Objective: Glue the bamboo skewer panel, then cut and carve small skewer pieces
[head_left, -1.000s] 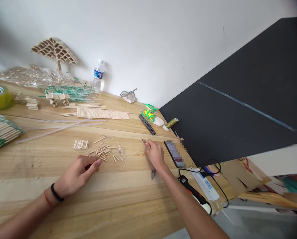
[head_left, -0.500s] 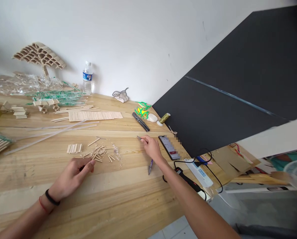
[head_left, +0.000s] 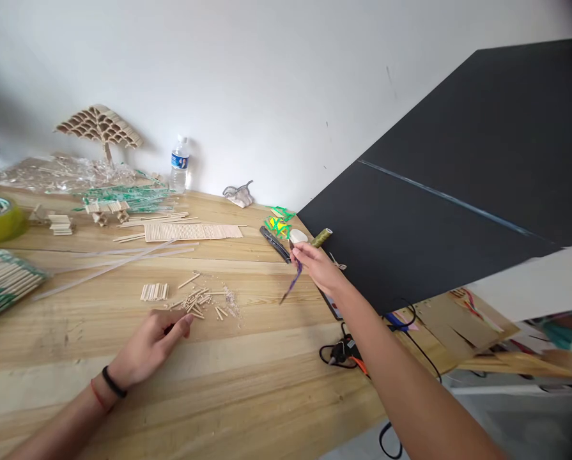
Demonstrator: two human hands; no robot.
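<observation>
My left hand [head_left: 144,345] rests on the table beside a loose pile of short wooden sticks [head_left: 197,299]. Its fingers are curled and the thumb is pressed in; whatever may be between them is hidden. My right hand [head_left: 314,262] is raised near a white round lid-like piece [head_left: 298,236] and pinches a thin purple and dark tool [head_left: 292,282], blurred, whose end points down toward the table. Left of the loose pile lies a neat row of short sticks [head_left: 154,292]. Behind is a longer flat strip of joined sticks [head_left: 194,232].
A black cutter [head_left: 275,245], a green thread spool [head_left: 322,238] and a partly covered phone [head_left: 332,305] lie around my right hand. Farther left stand a water bottle [head_left: 180,165], a stick-built tree shape [head_left: 101,128] and yellow tape [head_left: 2,220]. Black cables [head_left: 338,354] lie at the right edge.
My right hand has moved up and away, toward the white round piece, and the purple tool has moved with it. My left hand holds its pose by the sticks. The view has shifted slightly.
</observation>
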